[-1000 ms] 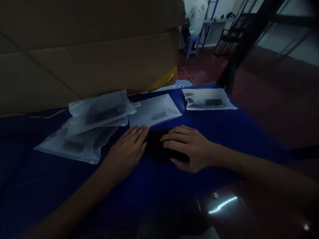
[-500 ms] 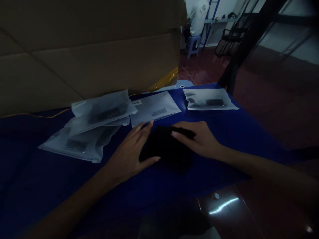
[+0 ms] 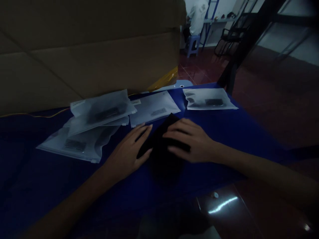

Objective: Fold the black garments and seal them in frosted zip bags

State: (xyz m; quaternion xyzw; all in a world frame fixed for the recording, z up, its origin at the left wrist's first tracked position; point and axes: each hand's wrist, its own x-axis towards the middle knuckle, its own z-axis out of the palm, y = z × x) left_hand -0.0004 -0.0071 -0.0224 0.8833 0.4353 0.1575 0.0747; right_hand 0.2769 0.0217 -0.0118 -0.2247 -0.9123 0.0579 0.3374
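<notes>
A piece of black cloth (image 3: 164, 156) lies on the blue table in front of me, too dark for its exact kind to show. My left hand (image 3: 128, 151) rests at its left edge, open, thumb and fingers apart. Over the cloth's right part lies my right hand (image 3: 190, 139), palm down, fingers stretched across it and thumb apart; it is slightly blurred. Just beyond the cloth is a flat frosted zip bag (image 3: 149, 106) with printed text. To the left, frosted zip bags (image 3: 84, 144) with dark labels overlap in a loose pile.
Another frosted bag (image 3: 209, 98) lies near the far right edge of the blue table (image 3: 224, 132). A large cardboard box (image 3: 99, 59) blocks the back left. Beyond, a person (image 3: 198, 16) sits on a blue stool (image 3: 192, 45). A dark post (image 3: 246, 43) stands at right.
My right hand has loosened its hold on the cloth's edge and moved left, spreading over it. The cloth has shifted, with a corner now pointing away from me. My left hand has barely moved.
</notes>
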